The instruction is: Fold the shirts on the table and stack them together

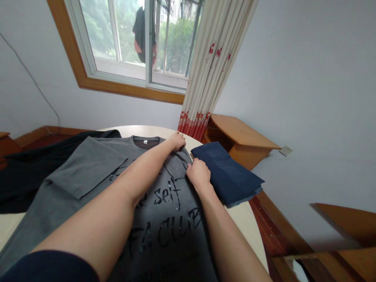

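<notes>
Head camera: one gray T-shirt (167, 219) held by left hand (177, 141) and right hand (200, 172)

One pale counter (246, 223) with a curved edge carries the T-shirt, which lies spread out, collar (147, 138) pointing away from the person. One small white label (145, 142) shows inside the neck opening. Several lines of black lettering (167, 194) run across the chest, partly hidden behind the left forearm. One short sleeve (91, 166) lies flat on the far left side of the shirt.

Both hands are on the shirt's right side. The left hand reaches across to the shoulder just beside the collar, its fingers curled closed over the fabric. The right hand, nearer the person, pinches the side edge with thumb and fingers drawn together. Creases in the cloth run between the two hands.

One folded navy cloth (225, 172), several layers thick, lies just to the right of the right hand. One black garment (17, 184) is spread along the left side, next to the shirt. One navy cuff (49, 266) shows on the person's left arm.

Behind stand one window (149, 43), one cream curtain (217, 58) with red flowers, and one wooden cabinet (243, 131). One dark garment (141, 35) hangs beyond the glass.
</notes>
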The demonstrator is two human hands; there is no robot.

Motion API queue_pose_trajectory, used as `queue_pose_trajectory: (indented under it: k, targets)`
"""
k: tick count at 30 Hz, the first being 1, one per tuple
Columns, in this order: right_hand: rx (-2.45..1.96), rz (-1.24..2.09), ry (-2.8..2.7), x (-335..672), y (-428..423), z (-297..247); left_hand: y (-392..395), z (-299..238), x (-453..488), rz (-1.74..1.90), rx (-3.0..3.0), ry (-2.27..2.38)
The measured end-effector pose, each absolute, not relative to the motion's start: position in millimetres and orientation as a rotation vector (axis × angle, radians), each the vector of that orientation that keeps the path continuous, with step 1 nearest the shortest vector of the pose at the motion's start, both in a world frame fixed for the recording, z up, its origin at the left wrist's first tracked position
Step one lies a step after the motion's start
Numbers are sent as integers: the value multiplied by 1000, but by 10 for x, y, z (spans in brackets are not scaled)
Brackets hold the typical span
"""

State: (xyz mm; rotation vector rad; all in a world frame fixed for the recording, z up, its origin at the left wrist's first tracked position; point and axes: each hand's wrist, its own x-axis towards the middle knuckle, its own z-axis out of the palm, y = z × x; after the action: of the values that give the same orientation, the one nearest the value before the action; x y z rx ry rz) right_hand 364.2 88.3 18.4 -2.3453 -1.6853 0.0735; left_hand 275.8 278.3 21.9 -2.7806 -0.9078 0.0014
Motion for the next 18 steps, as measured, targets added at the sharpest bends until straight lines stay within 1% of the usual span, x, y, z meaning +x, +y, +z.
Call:
queue_pose_trajectory:
  k: [5, 11, 18]
  targets:
    - [-2388, 166, -1729, 3696, 869, 261, 2816, 408, 2604, -92, -2703, -942]
    - [-2377, 104, -1659, 3834, 846, 417, 2846, 618, 2619, -279, -2728, -1000]
    - [-2431, 111, -1552, 4005, 831, 509, 2841, 536, 2957, -542, -2858, -1159]
